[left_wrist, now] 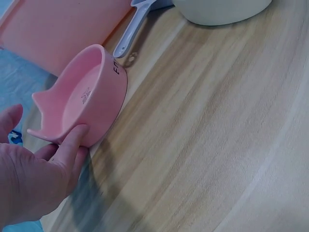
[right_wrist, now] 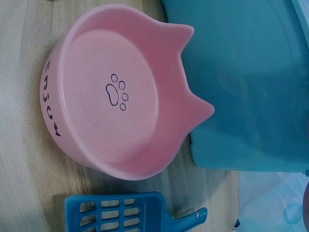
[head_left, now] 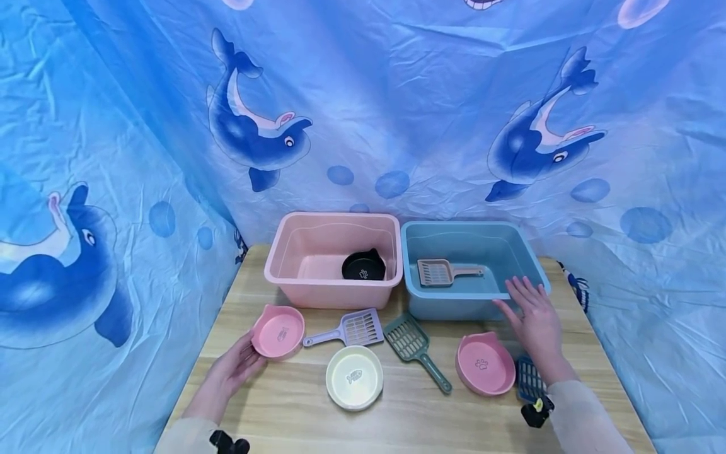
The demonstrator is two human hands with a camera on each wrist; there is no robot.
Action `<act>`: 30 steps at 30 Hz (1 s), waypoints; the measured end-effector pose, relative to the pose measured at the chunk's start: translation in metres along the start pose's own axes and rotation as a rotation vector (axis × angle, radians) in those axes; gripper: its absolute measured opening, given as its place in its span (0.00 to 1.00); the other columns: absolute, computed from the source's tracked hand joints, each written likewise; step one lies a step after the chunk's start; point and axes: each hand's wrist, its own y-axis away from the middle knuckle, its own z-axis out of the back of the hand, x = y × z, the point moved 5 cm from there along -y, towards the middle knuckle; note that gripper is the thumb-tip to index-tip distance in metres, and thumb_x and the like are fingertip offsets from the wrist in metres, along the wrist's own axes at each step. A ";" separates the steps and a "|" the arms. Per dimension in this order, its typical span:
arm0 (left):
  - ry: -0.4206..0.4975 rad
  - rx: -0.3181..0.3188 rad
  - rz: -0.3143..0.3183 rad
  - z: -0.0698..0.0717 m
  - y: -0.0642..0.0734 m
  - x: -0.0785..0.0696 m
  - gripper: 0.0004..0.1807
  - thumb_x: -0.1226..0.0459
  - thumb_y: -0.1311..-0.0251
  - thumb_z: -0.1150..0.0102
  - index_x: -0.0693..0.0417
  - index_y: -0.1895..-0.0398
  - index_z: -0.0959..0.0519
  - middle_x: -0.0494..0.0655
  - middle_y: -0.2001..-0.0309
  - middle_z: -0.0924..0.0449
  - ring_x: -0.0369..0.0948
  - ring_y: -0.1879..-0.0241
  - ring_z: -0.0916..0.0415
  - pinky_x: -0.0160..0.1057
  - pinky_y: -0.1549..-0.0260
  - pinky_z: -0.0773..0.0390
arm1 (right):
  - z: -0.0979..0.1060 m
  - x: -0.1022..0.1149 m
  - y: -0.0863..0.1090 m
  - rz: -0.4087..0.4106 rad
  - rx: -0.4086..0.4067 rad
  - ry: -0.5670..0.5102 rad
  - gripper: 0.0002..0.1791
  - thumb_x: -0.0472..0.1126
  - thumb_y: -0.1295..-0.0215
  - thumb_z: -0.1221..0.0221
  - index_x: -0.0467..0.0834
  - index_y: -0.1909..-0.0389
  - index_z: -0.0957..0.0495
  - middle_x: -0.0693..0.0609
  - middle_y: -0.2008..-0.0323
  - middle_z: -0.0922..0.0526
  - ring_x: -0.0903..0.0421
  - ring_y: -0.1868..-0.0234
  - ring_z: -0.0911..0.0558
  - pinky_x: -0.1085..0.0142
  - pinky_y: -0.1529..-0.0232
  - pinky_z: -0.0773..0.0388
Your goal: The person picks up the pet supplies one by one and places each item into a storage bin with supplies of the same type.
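On the left of the table, a pink cat-ear bowl [head_left: 278, 332] with a fish print has my left hand [head_left: 234, 369] at its side. In the left wrist view the fingers [left_wrist: 72, 140] touch the bowl's outer wall near one ear, while the thumb stands away from it. My right hand [head_left: 533, 321] reaches over the front rim of the blue bin [head_left: 454, 307], fingers extended. Inside that bin lies a pinkish-beige slotted scoop [head_left: 435, 273]. A second pink bowl [right_wrist: 111, 96] with a paw print sits in front of the bin, beside a dark blue scoop [right_wrist: 159, 212].
Left of the blue bin stands a pink bin [head_left: 334, 293] holding a black bowl [head_left: 363, 266]. A lilac scoop [head_left: 360, 328], a green scoop [head_left: 409, 339] and a cream bowl [head_left: 354, 378] lie mid-table. Blue dolphin-print sheeting [head_left: 374, 113] hangs behind and at both sides.
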 end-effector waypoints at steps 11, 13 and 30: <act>0.080 0.009 0.026 -0.002 -0.003 -0.004 0.10 0.54 0.22 0.38 0.44 0.46 0.16 0.45 0.54 0.10 0.38 0.52 0.13 0.41 0.32 0.22 | 0.001 -0.001 0.001 -0.028 0.029 0.007 0.36 0.52 0.31 0.29 0.41 0.27 0.25 0.36 0.29 0.25 0.38 0.23 0.30 0.49 0.14 0.51; 0.081 0.025 0.025 -0.001 -0.004 -0.006 0.06 0.54 0.23 0.38 0.42 0.55 0.13 0.45 0.55 0.10 0.38 0.52 0.12 0.40 0.33 0.21 | 0.001 -0.002 0.001 -0.036 0.033 0.008 0.36 0.52 0.31 0.28 0.41 0.27 0.25 0.36 0.29 0.25 0.37 0.23 0.30 0.49 0.14 0.52; -0.149 0.186 0.003 0.024 -0.035 -0.044 0.13 0.60 0.17 0.47 0.51 0.43 0.16 0.47 0.47 0.14 0.35 0.51 0.16 0.42 0.31 0.21 | 0.002 0.001 -0.005 -0.053 0.071 0.032 0.37 0.54 0.32 0.28 0.40 0.27 0.24 0.35 0.29 0.24 0.36 0.24 0.29 0.49 0.15 0.50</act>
